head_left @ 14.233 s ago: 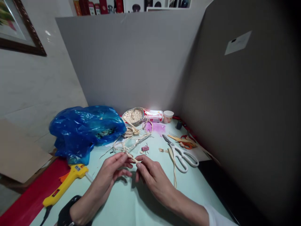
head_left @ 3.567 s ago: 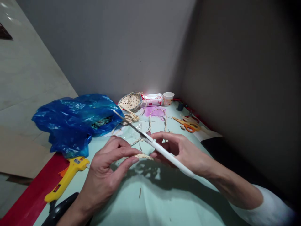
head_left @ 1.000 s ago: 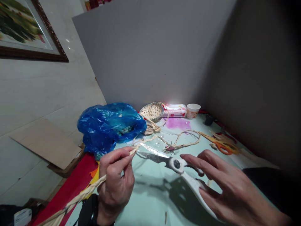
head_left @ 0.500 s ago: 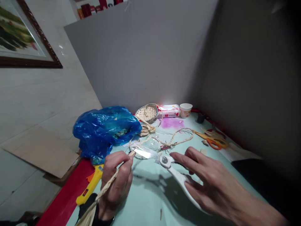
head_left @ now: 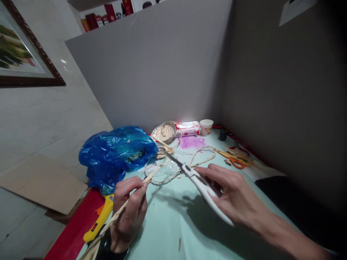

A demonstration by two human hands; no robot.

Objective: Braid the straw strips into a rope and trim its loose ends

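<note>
My left hand [head_left: 129,212] is closed in a pinch on a pale braided straw rope [head_left: 114,221], which runs from below my wrist up past my fingertips. My right hand [head_left: 233,196] grips the white handles of a pair of white scissors [head_left: 202,184]. Their blades are closed and point up-left, a little beyond the braid's tip. A loop of the same braided rope [head_left: 202,161] lies on the pale green table [head_left: 168,231] just behind the blades.
A blue plastic bag [head_left: 115,153] lies at the left, with a yellow glue gun [head_left: 99,220] on the red table edge below it. At the back stand a small woven basket [head_left: 164,131], a tissue pack [head_left: 187,129] and a paper cup [head_left: 206,126]. Orange scissors [head_left: 234,159] lie at the right. Grey boards wall the table.
The scissor blades have closed and swung up, away from the braid's tip. My left hand keeps its pinch on the braid. The view has shifted slightly left.
</note>
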